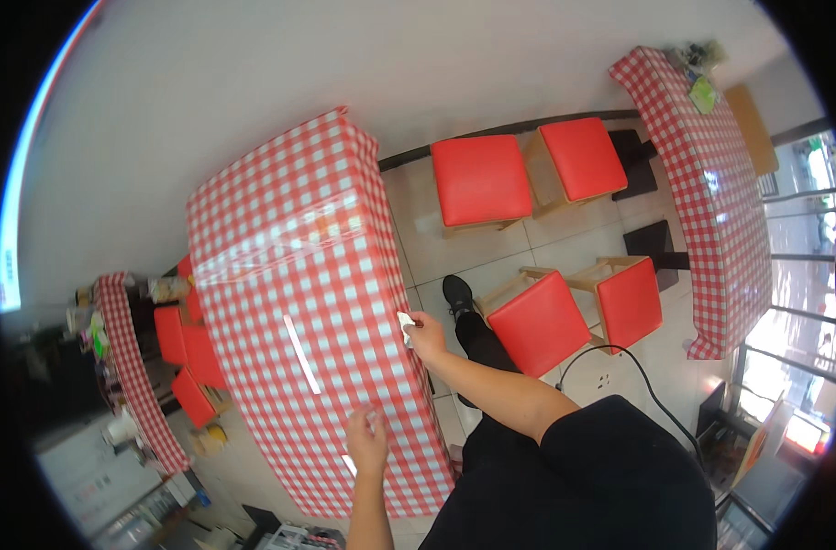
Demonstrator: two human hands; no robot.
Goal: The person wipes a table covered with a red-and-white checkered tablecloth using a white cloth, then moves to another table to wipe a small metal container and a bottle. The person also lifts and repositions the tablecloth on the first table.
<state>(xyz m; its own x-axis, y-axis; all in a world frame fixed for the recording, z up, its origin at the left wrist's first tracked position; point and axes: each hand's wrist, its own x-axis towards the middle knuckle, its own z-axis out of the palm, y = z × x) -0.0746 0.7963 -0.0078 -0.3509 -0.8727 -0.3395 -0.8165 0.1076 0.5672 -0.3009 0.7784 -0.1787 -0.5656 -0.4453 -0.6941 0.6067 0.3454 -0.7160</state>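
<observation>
A long surface (298, 275) covered in a red-and-white checked cloth fills the middle of the view, running away from the person toward the white wall. To its right, four red-cushioned stools (539, 323) stand on the pale tiled floor, and beyond them a second checked table (711, 192) runs along the windows. A black cable (620, 353) loops across the tiles near the person's dark clothing. The left hand (366, 440) lies flat on the cloth near the near end, fingers spread. The right hand (427, 335) sits at the right edge of the surface, its fingers pinching a small white cloth (405, 324) against that edge.
</observation>
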